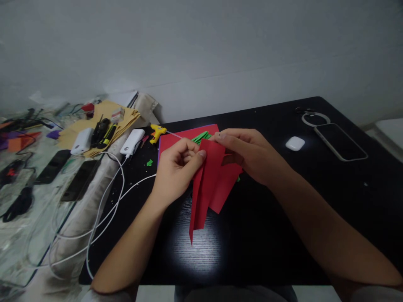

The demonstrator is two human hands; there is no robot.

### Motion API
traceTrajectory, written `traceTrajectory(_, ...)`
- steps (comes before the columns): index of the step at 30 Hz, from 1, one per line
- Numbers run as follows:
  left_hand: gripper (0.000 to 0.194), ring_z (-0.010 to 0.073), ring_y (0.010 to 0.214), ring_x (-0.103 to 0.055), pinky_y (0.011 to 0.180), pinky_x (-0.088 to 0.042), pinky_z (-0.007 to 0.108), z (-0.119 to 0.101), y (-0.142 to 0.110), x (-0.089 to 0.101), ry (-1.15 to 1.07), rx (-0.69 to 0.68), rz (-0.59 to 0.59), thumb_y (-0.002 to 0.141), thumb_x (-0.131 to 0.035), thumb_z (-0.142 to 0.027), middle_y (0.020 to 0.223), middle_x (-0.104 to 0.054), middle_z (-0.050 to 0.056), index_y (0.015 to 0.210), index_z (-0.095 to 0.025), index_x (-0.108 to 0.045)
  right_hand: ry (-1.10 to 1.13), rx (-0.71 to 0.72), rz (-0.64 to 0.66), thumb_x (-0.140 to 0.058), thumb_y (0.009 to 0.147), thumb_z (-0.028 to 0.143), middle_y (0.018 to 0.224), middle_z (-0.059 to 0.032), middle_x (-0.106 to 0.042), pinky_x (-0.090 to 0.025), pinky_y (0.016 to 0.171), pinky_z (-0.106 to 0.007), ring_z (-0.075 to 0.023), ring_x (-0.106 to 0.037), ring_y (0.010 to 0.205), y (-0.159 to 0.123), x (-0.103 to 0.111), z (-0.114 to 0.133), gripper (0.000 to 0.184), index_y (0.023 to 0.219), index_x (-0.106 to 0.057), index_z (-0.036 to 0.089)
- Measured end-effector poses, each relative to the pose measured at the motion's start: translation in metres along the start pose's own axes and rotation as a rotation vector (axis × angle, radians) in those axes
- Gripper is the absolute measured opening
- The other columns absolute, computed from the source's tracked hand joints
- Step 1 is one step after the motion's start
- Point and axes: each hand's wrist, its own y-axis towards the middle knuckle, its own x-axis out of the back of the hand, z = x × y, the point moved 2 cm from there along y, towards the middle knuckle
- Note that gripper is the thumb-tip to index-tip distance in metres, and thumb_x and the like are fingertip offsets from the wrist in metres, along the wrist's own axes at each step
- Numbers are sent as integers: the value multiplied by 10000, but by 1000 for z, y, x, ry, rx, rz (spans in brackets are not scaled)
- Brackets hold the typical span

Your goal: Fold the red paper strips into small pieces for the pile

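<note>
A folded piece of red paper (209, 184) is held above the black table (283, 218) between both hands. My left hand (176, 170) pinches its upper left edge with thumb and forefinger. My right hand (248, 153) grips its top right part, fingers curled over the fold. The paper hangs down to a narrow point toward me. Behind it a flat red sheet (185, 136) lies on the table with green paper strips (201, 136) on top.
A yellow glue gun (157, 132) and a white power bank (132, 142) with white cables lie at the table's left. A white earbud case (295, 143) and a phone (340, 141) sit at the right. The surface to the left holds tools, tan paper and dark phones.
</note>
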Motion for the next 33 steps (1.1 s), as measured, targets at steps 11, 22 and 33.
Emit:
traceTrajectory(11,99,100,632,-554,576,-443,210,0,-6,1,35,-241,71,950,-682,-273,747,-619,-9,900,-192,-655,-157,208,-81,-822,772,238,875,-33,-791,-601,762,-301,-192,-746,823,-11,-1,15,148,909,-792,192)
traceTrajectory(22,99,74,562,-503,505,-399,183,-13,-14,-2,-69,-280,-6,945,-691,-225,673,-590,-27,854,-190,-678,-166,331,-176,-827,823,279,889,-31,-795,-612,745,-311,-186,-749,814,-23,-13,19,132,925,-783,208)
traceTrajectory(33,61,80,600,-519,558,-435,192,-5,-14,-1,39,-290,-38,914,-726,-211,724,-628,-19,883,-186,-680,-185,319,-212,-813,815,243,838,-19,-787,-607,714,-297,-176,-741,767,-19,-13,16,102,899,-776,197)
